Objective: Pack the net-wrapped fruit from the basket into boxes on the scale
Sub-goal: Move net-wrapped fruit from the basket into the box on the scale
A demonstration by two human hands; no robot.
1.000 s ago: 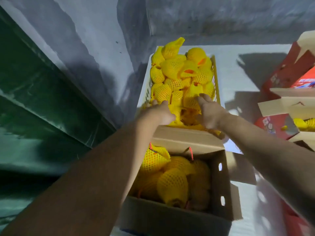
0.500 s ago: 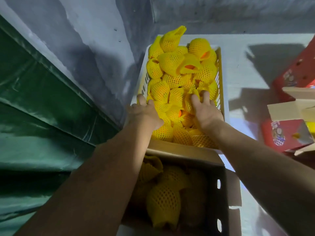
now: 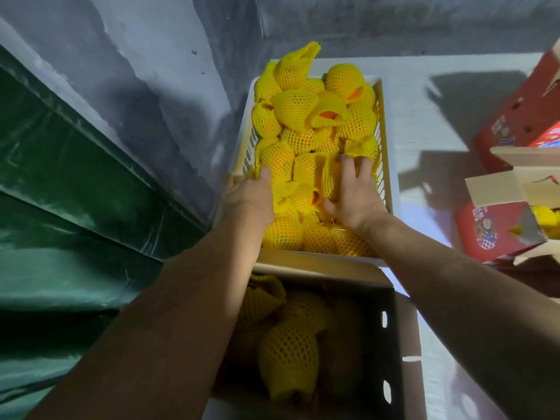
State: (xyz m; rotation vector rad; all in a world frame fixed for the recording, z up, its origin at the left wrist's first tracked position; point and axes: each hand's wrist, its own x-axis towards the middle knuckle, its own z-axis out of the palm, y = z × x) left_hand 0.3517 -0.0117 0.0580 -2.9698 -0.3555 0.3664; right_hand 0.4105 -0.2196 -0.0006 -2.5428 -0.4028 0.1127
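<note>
A white slatted basket (image 3: 389, 165) ahead of me is heaped with fruit in yellow foam net (image 3: 306, 110). My left hand (image 3: 250, 197) lies at the basket's near left corner, fingers down among the wrapped fruit. My right hand (image 3: 353, 189) lies spread over the pile near the basket's right side, its fingers curling round one net-wrapped fruit (image 3: 331, 177). Below my arms stands an open cardboard box (image 3: 391, 344), dark inside, holding several wrapped fruit (image 3: 288, 356). No scale shows.
A grey wall runs along the left and back, with green sheeting (image 3: 60, 207) lower left. Red printed cartons (image 3: 500, 234) with open flaps stand at the right on the white floor; one shows some yellow net.
Both hands have moved farther into the basket pile. The right hand has spread over one wrapped fruit; the left has slid to the basket's left corner. The view has tilted down toward the box.
</note>
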